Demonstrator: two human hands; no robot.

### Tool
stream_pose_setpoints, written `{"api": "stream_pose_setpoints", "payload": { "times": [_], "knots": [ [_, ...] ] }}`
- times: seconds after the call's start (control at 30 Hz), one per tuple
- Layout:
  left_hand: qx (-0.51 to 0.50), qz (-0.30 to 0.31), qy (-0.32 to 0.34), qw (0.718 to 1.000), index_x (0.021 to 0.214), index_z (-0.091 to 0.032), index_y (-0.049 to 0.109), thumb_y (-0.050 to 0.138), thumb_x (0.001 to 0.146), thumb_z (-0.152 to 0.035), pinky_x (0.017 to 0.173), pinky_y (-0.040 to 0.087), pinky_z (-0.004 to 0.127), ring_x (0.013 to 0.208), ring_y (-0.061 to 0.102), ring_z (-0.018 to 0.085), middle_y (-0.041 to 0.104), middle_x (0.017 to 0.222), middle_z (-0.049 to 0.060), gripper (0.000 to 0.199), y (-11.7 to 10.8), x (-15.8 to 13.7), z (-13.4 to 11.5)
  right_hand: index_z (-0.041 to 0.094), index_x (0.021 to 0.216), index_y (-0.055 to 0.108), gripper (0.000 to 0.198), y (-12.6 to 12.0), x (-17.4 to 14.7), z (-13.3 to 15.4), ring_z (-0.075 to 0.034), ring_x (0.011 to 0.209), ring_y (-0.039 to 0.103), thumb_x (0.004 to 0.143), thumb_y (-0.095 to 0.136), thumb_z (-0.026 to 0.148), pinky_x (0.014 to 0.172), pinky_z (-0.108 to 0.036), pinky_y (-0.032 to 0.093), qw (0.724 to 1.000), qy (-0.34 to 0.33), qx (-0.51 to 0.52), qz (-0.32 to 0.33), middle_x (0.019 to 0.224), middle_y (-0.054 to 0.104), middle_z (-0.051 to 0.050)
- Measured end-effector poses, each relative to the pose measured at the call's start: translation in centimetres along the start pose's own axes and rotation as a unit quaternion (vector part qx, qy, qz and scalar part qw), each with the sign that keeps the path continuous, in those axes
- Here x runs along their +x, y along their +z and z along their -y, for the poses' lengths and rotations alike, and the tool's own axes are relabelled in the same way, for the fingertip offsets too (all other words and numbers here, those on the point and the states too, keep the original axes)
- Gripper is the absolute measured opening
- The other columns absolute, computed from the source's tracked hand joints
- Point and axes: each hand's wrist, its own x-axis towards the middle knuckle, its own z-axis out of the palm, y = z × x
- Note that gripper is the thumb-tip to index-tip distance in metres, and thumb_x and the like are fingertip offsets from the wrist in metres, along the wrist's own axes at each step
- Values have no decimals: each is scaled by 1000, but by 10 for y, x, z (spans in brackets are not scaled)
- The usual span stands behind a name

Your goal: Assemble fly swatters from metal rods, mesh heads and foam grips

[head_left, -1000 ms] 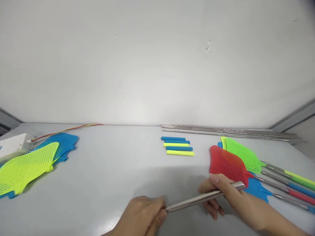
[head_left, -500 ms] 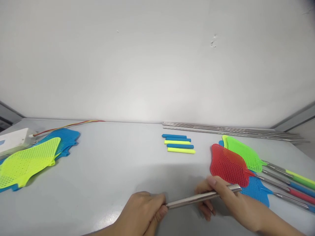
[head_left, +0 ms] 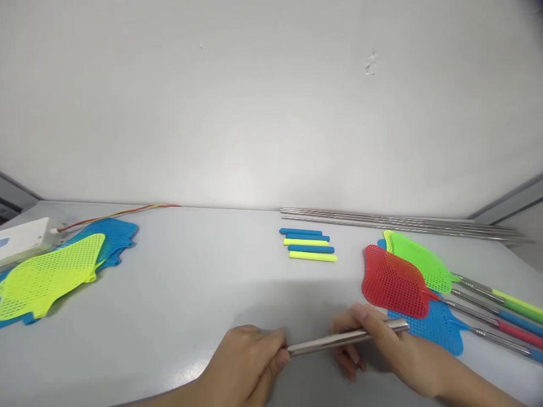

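Note:
A shiny metal telescopic rod [head_left: 326, 343], pushed short, lies level between my hands low in the middle of the view. My left hand [head_left: 250, 362] is closed round its narrow left end, which the fingers hide. Near the thicker right end, my right hand [head_left: 382, 345] pinches the rod between thumb and fingers, and that end sticks out past the thumb. Just behind the right hand lie assembled fly swatters, with a red head [head_left: 394, 281], a green head [head_left: 419, 260] and a blue head [head_left: 432, 328]; their metal shafts point right.
Blue and yellow grip sleeves [head_left: 311, 242] lie in a row at mid-table. Several long metal rods [head_left: 382, 220] rest along the wall. At left, loose yellow [head_left: 55, 271] and blue [head_left: 114, 230] swatter heads lie beside a white box [head_left: 25, 240] with a red-yellow cable [head_left: 123, 213].
My right hand and the rod's right end have shifted slightly left. The left hand keeps its hold, and the things on the table stay where they were.

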Motion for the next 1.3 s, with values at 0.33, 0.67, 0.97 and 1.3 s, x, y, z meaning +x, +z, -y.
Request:
{"api": "stream_pose_setpoints", "payload": {
  "times": [0.33, 0.67, 0.97, 1.3],
  "knots": [
    [2, 1, -8, 1000, 63, -20, 30, 21, 87, -26, 48, 28, 23, 44, 42, 13, 47, 51, -2, 26, -1, 0, 0, 17, 64, 39, 52, 5, 1, -6, -10, 51, 42, 86, 3, 45, 58, -25, 38, 998, -2, 58, 11, 64, 53, -2],
    [-76, 23, -46, 996, 66, -19, 40, 23, 89, -29, 51, 31, 19, 51, 44, 10, 48, 56, -4, 30, -11, 2, -4, 13, 65, 52, 57, -3, 10, -1, -11, 52, 46, 86, 11, 47, 56, -25, 39, 993, -15, 112, -32, 60, 52, -3],
    [-246, 8, -129, 961, 65, -19, 34, 20, 89, -38, 51, 29, 19, 54, 32, 9, 32, 58, -5, 34, -19, 5, -7, 17, 43, 38, 47, -23, 17, 0, -8, 38, 34, 81, 34, 44, 44, -23, 26, 967, -1, 202, -156, 39, 34, 3],
    [-273, 25, -132, 953, 62, -18, 30, 27, 88, -39, 48, 23, 20, 52, 26, 8, 25, 57, -5, 33, -22, 6, -8, 16, 44, 38, 45, -23, 19, -3, -8, 40, 33, 81, 39, 42, 46, -24, 26, 950, 2, 260, -172, 40, 36, 3]
  ]
}}
